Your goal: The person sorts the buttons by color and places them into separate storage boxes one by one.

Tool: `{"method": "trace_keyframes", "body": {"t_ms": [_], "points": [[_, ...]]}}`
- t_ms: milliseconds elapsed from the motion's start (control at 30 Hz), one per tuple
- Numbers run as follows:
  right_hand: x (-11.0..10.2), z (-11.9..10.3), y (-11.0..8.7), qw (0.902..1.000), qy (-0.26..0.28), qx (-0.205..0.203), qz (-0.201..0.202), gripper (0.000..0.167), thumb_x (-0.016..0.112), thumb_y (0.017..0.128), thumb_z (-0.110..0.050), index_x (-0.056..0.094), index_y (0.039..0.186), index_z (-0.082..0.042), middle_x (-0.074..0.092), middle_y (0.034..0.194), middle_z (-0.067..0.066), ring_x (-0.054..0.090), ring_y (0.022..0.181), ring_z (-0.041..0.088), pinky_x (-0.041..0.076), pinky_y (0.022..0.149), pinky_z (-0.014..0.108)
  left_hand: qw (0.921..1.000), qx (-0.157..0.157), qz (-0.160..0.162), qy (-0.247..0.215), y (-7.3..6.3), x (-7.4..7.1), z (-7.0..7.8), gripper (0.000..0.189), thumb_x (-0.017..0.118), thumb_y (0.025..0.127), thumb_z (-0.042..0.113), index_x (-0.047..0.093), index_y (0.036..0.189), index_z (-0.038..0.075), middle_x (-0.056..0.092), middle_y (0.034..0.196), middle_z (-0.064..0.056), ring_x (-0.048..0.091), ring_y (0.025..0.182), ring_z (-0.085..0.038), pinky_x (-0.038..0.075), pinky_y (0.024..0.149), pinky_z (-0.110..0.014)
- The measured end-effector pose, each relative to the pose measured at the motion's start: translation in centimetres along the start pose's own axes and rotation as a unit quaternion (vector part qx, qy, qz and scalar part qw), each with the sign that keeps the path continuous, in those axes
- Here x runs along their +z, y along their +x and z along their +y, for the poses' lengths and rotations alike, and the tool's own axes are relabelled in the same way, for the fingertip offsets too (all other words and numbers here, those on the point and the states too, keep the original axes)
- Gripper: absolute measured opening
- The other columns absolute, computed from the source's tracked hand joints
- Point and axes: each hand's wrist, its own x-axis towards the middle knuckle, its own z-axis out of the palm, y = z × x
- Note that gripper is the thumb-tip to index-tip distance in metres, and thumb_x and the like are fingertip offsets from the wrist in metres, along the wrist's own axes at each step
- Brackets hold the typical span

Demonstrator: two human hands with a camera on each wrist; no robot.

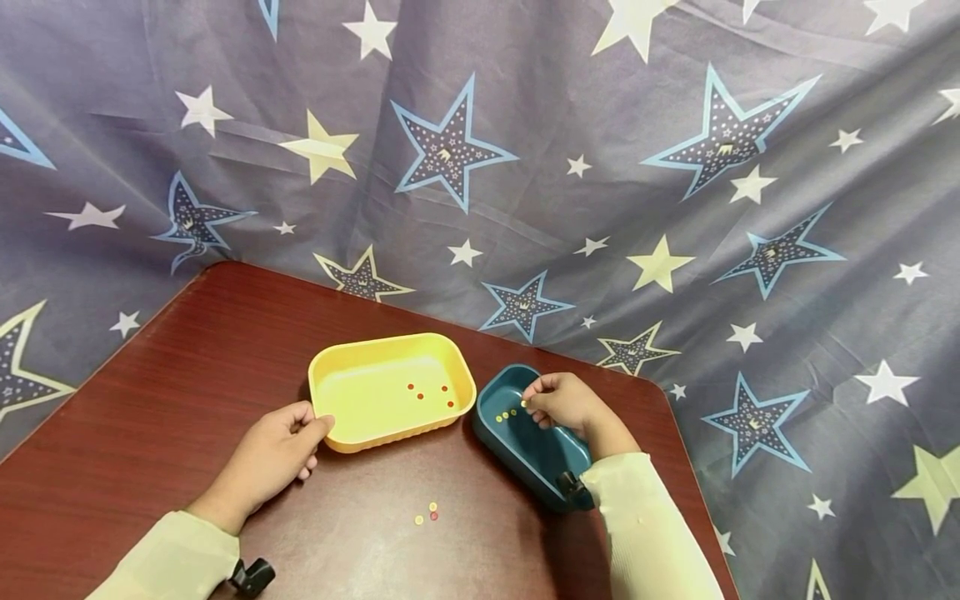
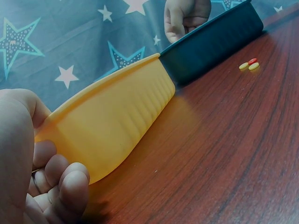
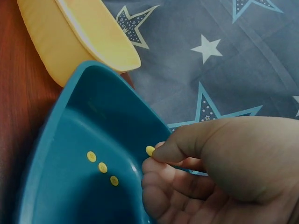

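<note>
Head cam, biggest first: gray star-print curtain (image 1: 555, 117) is hanging behind & along the R side, bordering a reddish-brown wood-grain bench (image 1: 360, 517). Pale-yellow sleeves (image 1: 168, 558) are covering both forearms. On the bench, a yellow tray (image 1: 367, 408) is sitting approx. center, & a dk teal tray (image 1: 542, 450) is standing at an angle just to its R; can't tell if they're touching.

L hand (image 1: 273, 454) is gripping the yellow tray's near-L corner, thumb at the rim, other fingers curling by the outer wall. R hand (image 1: 566, 404) is reaching over the teal tray's far end, thumb & index pinching 1 yellow button (image 3: 150, 150) above the tray floor; its other fingers are curling loosely. Black wrist device (image 1: 253, 577) is showing at the L cuff, another at the R.

Smallest: 3 yellow buttons (image 3: 103, 167) are lying in a short row on the teal tray's floor. 4 red buttons (image 1: 420, 397) are lying in the yellow tray, toward its R end. Btwn the hands, on the near part of the bench, 2 loose yellow buttons (image 1: 419, 520) & 1 loose red button (image 1: 433, 517) are sitting close together.
</note>
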Motion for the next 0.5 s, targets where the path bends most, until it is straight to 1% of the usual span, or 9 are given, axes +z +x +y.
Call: {"method": "trace_keyframes", "body": {"t_ms": [267,367,500], "points": [[0.2,0.1,-0.4,1.0,-0.003,0.001,0.008,0.019,0.068,0.11,-0.008,0.072,0.117,0.009,0.074,0.09,0.009,0.068,0.077,0.018,0.064,0.072,0.031,1.0,0.002,0.001,0.004,0.0,0.1,0.0,0.043,0.067,0.114,0.045,0.055,0.092,0.01,0.068,0.07,-0.006,0.068,0.059,-0.021,0.058,0.056,-0.033],[0.2,0.1,-0.7,0.9999,-0.003,-0.002,0.012,0.019,0.068,0.11,-0.007,0.072,0.117,0.009,0.074,0.09,0.01,0.068,0.077,0.018,0.063,0.071,0.031,1.0,0.003,0.001,0.006,0.0,0.0,-0.1,0.043,0.066,0.114,0.045,0.055,0.092,0.01,0.068,0.07,-0.006,0.068,0.059,-0.022,0.058,0.056,-0.033],[0.2,-0.2,-1.4,0.9999,0.003,-0.012,0.009,0.015,0.069,0.107,-0.007,0.073,0.114,0.006,0.073,0.088,0.01,0.068,0.076,0.018,0.063,0.07,0.031,0.9999,0.002,0.002,0.01,0.1,-0.1,-0.1,0.044,0.066,0.114,0.046,0.055,0.092,0.01,0.068,0.07,-0.006,0.069,0.059,-0.022,0.058,0.056,-0.033]]}}
